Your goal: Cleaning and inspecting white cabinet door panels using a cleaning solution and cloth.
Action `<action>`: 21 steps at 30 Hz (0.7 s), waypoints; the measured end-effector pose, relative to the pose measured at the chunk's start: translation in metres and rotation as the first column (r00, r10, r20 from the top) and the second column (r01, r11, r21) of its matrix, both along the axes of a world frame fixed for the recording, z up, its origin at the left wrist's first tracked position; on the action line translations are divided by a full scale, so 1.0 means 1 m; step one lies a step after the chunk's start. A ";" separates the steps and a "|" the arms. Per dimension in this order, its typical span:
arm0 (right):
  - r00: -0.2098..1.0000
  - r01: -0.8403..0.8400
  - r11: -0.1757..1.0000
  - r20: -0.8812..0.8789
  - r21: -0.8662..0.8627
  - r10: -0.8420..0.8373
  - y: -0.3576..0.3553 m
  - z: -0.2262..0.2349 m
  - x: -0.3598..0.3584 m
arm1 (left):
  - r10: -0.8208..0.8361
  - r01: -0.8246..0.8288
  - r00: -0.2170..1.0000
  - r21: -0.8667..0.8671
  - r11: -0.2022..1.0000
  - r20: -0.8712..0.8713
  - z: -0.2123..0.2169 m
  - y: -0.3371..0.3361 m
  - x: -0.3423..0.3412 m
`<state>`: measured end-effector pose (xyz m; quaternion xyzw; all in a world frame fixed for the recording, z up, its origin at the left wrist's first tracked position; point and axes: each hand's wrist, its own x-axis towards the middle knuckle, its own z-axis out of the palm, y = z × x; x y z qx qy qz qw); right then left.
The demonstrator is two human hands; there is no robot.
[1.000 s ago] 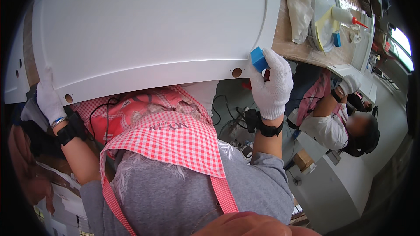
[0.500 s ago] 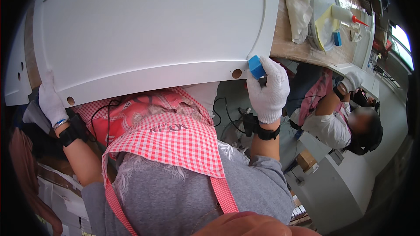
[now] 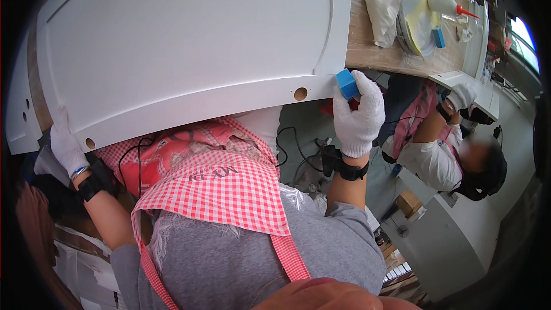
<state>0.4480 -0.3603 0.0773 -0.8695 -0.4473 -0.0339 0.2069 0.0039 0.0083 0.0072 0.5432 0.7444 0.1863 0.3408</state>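
A white panel, like a cabinet door with a recessed middle and round holes along its near edge, lies in front of me. My left hand, in a white knit glove, grips its near left corner, one digit on top and the others partly hidden at the side. In my gloved right hand, a blue sanding block is pinched between thumb and fingers. The block is at the near right corner of the panel; whether it touches the edge is hard to tell.
Beyond the panel's right side, a wrapped table bears a pale cloth, a round lid, a red-tipped bottle and another blue block. A co-worker works at the right. Black cables hang below the panel.
My right hand has moved the blue block slightly right and down, from the panel's surface to its right corner. The panel appears shifted left in view; my left hand keeps its place on it.
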 end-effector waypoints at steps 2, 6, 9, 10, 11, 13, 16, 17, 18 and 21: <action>0.999 0.036 0.999 -0.018 0.012 -0.036 -0.006 -0.007 0.003 | 0.029 -0.028 0.999 -0.004 1.000 0.019 -0.002 0.001 -0.002; 0.976 0.215 0.976 0.019 0.036 -0.216 -0.012 -0.006 0.027 | 0.022 -0.021 1.000 -0.018 1.000 0.020 -0.005 0.005 -0.001; 0.951 0.309 0.938 -0.043 0.154 -0.306 -0.012 -0.006 0.059 | 0.053 -0.046 0.991 -0.059 0.997 0.125 -0.009 0.002 -0.005; 0.954 0.297 0.926 -0.028 0.231 -0.299 -0.009 -0.005 0.076 | 0.059 -0.052 0.988 -0.048 0.997 0.141 -0.009 0.001 -0.006; 0.942 0.320 0.914 0.020 0.250 -0.335 -0.008 -0.006 0.098 | 0.055 -0.051 0.988 -0.032 0.998 0.143 -0.004 0.002 -0.005; 0.888 0.392 0.884 0.147 0.255 -0.436 -0.008 -0.004 0.141 | 0.069 -0.069 0.991 -0.002 0.998 0.116 -0.008 0.000 -0.009; 0.794 0.537 0.842 0.312 0.042 -0.522 -0.012 0.008 0.192 | 0.001 -0.002 1.000 -0.032 1.000 -0.019 -0.003 0.004 -0.002; 0.862 0.432 0.899 0.326 -0.070 -0.389 -0.022 0.003 0.211 | 0.001 -0.001 1.000 -0.006 1.000 0.005 -0.007 0.005 -0.004; 0.893 0.437 0.878 0.214 -0.196 -0.396 -0.019 -0.001 0.218 | 0.019 -0.019 1.000 0.004 1.000 0.003 -0.006 0.004 -0.006; 0.894 0.352 0.896 0.381 -0.271 -0.236 0.004 0.007 0.222 | 0.004 -0.005 0.998 0.010 1.000 0.066 -0.002 0.000 -0.006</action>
